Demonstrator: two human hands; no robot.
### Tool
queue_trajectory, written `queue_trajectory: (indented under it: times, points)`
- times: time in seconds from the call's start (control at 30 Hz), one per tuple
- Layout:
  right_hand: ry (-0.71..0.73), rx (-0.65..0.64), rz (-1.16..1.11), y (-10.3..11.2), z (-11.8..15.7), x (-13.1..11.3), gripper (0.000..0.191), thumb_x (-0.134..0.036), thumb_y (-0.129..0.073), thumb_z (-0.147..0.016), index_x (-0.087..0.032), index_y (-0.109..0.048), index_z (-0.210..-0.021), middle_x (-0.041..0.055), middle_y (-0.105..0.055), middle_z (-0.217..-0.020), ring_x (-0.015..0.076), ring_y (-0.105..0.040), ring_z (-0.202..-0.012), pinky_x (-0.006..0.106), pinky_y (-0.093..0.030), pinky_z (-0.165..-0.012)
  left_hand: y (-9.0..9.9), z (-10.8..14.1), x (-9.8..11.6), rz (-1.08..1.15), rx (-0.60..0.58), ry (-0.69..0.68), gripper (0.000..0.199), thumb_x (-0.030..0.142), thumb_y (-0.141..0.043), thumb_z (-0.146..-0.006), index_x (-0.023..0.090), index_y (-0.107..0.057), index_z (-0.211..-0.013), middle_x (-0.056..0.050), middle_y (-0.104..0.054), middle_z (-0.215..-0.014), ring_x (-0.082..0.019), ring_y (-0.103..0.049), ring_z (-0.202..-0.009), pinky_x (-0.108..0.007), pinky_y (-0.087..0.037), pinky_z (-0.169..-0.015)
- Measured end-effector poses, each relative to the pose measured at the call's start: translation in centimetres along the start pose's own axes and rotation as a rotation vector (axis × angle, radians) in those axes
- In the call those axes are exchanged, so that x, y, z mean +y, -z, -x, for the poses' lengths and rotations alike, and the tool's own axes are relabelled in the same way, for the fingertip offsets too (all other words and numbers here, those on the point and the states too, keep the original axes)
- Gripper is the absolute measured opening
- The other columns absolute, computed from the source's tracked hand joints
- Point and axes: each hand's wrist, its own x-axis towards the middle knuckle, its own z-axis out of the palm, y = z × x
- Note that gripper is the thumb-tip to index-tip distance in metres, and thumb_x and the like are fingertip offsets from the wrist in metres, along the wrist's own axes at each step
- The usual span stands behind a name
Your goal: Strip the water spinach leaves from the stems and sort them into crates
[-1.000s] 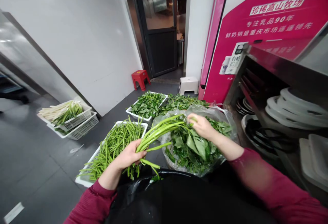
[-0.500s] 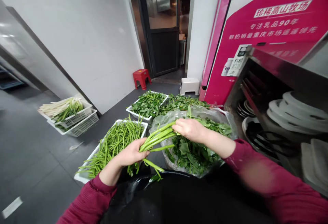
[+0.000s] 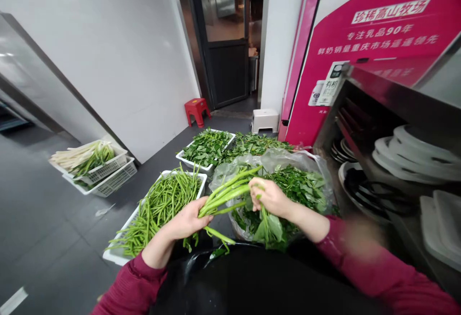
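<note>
My left hand is closed round a bunch of long green vegetable stems, which point up and to the right. My right hand is closed at the far end of the bunch, gripping leafy greens whose broad leaves hang below the fingers. Behind that hand a clear plastic bag stands open, full of dark green leaves. To the left, a white basket holds a heap of trimmed stems. A few stems dangle beneath my left hand over the black apron.
Beyond the bag are a white basket of leaves and more loose greens. Stacked baskets with white-stalked vegetables stand at left. A red stool, a white stool and a shelf of plates surround the area.
My right hand has turned downward and drawn slightly nearer; leaves now hang from its fingers. My left hand keeps the bunch, shifted slightly right. The view has turned a little.
</note>
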Motion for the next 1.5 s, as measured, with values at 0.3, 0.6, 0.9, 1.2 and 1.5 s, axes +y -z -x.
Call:
queue_trajectory:
  times: [0.3,0.6,0.9,1.2,1.5]
  points:
    - [-0.020,0.216,0.573,11.1,0.6,0.8,0.017,-0.034,-0.056,-0.076,-0.020,-0.059,-0.083,0.0018,-0.063,-0.078,0.0165,-0.057,-0.073,0.032,-0.044,-0.071,2.2,1.8,-1.9,0.185,-0.086,0.130,0.030,0.037,-0.058,-0.075,0.015,-0.050,-0.093,0.002,-0.047,-0.069,-0.005,-0.040,-0.042,-0.017,-0.037,-0.036]
    - [0.256,-0.202,0.764,8.3,-3.5,0.3,0.023,-0.028,-0.051,-0.083,-0.016,-0.064,-0.099,0.0077,-0.057,-0.087,0.0160,-0.054,-0.079,0.030,-0.044,-0.073,3.2,2.3,-1.7,0.157,-0.054,0.120,0.027,0.037,-0.059,-0.075,0.015,-0.051,-0.089,0.002,-0.045,-0.067,-0.004,-0.039,-0.041,-0.015,-0.037,-0.034]
    - [-0.165,-0.537,0.086,9.8,-2.0,-1.9,0.028,-0.037,-0.048,-0.083,-0.017,-0.062,-0.097,0.0010,-0.062,-0.075,0.0074,-0.047,-0.053,0.021,-0.038,-0.052,3.4,2.1,-2.9,0.280,0.030,0.190,0.030,0.039,-0.061,-0.074,0.016,-0.048,-0.089,0.004,-0.041,-0.062,-0.003,-0.036,-0.038,-0.015,-0.034,-0.033]
    - [-0.316,-0.574,-0.049,9.3,-1.0,-1.5,0.032,-0.039,-0.052,-0.075,-0.012,-0.065,-0.087,0.0003,-0.057,-0.067,0.0048,-0.037,-0.044,0.019,-0.029,-0.043,3.7,2.0,-2.7,0.207,0.001,0.193,0.033,0.042,-0.058,-0.074,0.015,-0.049,-0.090,0.004,-0.041,-0.064,-0.004,-0.037,-0.040,-0.016,-0.035,-0.034]
    - [-0.379,0.387,0.569,8.8,-2.1,2.9,0.027,-0.025,-0.037,-0.075,-0.013,-0.062,-0.080,0.0081,-0.063,-0.080,0.0184,-0.054,-0.074,0.028,-0.040,-0.069,2.6,2.5,-0.2,-0.140,-0.040,0.084,0.029,0.037,-0.051,-0.078,0.015,-0.053,-0.097,-0.005,-0.058,-0.090,-0.017,-0.054,-0.084,-0.027,-0.047,-0.076]
